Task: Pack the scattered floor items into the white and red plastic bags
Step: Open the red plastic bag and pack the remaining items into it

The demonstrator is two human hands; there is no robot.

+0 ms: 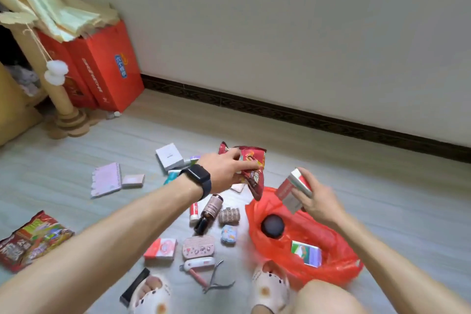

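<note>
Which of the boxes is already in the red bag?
The green-and-white box, lying inside the red bag; the right hand holds another, the rest lie on the floor.

the plastic bag [341, 266] lies open on the floor [397, 196] at the right, with a round pot [272, 225] in its far-left part and a flat packet [307, 253] nearer, to the pot's right. above the bag's far edge the left hand [226, 168] holds a snack packet [256, 178], and the right hand [318, 202] holds a carton [293, 187] to its right. just left of the bag lie a hair clip [229, 215] and, nearer, a tin [228, 235]. left of the clip lies a bottle [207, 213], then a tube [194, 210]. a notebook [105, 180] lies well to the left, a pile of snack packs [33, 239] at the near left.
</note>
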